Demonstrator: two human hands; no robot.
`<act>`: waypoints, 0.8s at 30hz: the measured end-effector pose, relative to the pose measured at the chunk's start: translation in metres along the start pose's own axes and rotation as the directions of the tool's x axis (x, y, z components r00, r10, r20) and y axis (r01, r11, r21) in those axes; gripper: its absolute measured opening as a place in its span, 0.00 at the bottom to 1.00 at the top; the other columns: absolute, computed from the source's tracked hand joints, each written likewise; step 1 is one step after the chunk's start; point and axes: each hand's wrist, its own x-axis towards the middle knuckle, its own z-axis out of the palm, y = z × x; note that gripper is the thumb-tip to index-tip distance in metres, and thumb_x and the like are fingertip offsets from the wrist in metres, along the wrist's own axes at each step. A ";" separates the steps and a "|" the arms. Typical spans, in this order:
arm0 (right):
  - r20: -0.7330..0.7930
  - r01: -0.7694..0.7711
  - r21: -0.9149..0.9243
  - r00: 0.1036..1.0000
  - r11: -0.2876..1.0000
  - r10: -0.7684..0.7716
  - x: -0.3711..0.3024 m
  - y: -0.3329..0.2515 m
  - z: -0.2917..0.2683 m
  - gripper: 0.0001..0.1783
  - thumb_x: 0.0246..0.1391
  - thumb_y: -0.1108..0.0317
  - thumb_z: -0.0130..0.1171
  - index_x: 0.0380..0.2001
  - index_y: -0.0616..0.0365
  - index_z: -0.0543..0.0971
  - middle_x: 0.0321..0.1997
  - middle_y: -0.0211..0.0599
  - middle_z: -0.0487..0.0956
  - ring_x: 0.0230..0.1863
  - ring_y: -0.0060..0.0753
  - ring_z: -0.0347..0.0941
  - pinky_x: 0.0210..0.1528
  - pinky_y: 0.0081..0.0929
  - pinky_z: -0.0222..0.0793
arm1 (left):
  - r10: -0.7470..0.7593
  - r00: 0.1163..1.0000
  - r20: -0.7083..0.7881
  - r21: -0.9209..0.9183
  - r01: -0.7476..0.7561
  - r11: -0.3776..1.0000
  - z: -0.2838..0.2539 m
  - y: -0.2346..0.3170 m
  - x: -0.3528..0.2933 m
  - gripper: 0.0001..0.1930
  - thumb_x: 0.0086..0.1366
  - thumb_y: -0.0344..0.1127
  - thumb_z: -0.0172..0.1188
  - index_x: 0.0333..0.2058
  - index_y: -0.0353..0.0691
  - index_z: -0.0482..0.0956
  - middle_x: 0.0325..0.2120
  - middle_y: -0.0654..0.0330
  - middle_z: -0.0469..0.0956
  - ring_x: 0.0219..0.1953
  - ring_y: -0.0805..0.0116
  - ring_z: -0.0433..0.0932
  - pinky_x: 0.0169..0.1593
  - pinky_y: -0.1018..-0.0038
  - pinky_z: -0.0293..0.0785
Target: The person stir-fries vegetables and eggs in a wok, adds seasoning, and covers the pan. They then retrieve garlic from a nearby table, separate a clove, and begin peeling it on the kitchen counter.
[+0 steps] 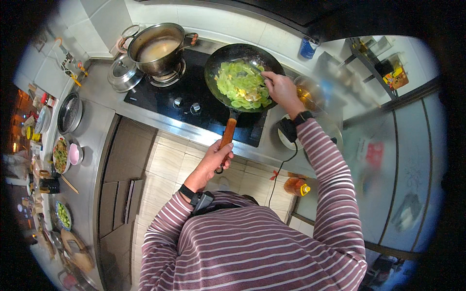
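Note:
A black wok (213,77) sits over the right side of the hob. Pale green sliced vegetables with yellow bits like egg (238,85) fill its middle. My left hand (213,162) is closed round the wok's brown wooden handle (228,132). Over the wok's right rim, my right hand (281,89) grips a slim metal cooking utensil (263,76); its working end is hidden among the food, so its exact kind does not show.
A steel pot (160,60) with cloudy liquid stands on the left burner, beside a lid (124,72). Right of the wok is a bowl of yellowish liquid (310,92). A bottle with a yellow cap (296,186) stands lower right. Dishes, including sliced greens (63,216), line the left counter (92,131).

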 end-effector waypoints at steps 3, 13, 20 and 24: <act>0.004 0.024 0.083 1.000 0.996 -0.025 -0.001 -0.005 0.016 0.15 0.57 0.63 0.57 0.48 0.46 0.80 0.31 0.46 0.81 0.34 0.52 0.77 0.36 0.45 0.72 | 0.002 1.000 0.008 -0.009 -0.002 1.000 0.000 0.000 0.000 0.12 0.71 0.41 0.55 0.47 0.42 0.69 0.25 0.67 0.73 0.18 0.81 0.68 0.20 0.82 0.65; 0.053 -0.076 -0.138 0.995 0.987 0.084 -0.003 0.018 0.008 0.16 0.57 0.64 0.56 0.49 0.44 0.80 0.34 0.47 0.82 0.37 0.54 0.78 0.39 0.47 0.73 | 0.007 1.000 -0.002 -0.005 -0.007 1.000 -0.001 0.000 -0.001 0.12 0.71 0.41 0.55 0.47 0.43 0.70 0.25 0.67 0.73 0.18 0.81 0.68 0.20 0.83 0.64; 0.076 -0.202 -0.036 0.976 0.979 0.204 -0.026 0.023 -0.005 0.16 0.58 0.64 0.54 0.48 0.49 0.80 0.39 0.49 0.82 0.40 0.55 0.78 0.44 0.46 0.73 | 0.010 1.000 0.010 -0.027 -0.010 1.000 -0.002 -0.001 0.000 0.12 0.70 0.41 0.55 0.47 0.43 0.70 0.24 0.67 0.73 0.17 0.81 0.68 0.19 0.83 0.64; 0.158 -0.274 0.035 0.951 0.961 0.266 -0.033 0.032 -0.017 0.17 0.58 0.62 0.53 0.49 0.49 0.80 0.42 0.51 0.81 0.43 0.57 0.77 0.46 0.47 0.73 | 0.003 1.000 0.008 -0.019 -0.003 1.000 -0.002 -0.001 0.000 0.12 0.71 0.41 0.55 0.47 0.43 0.70 0.24 0.67 0.73 0.18 0.80 0.68 0.20 0.82 0.64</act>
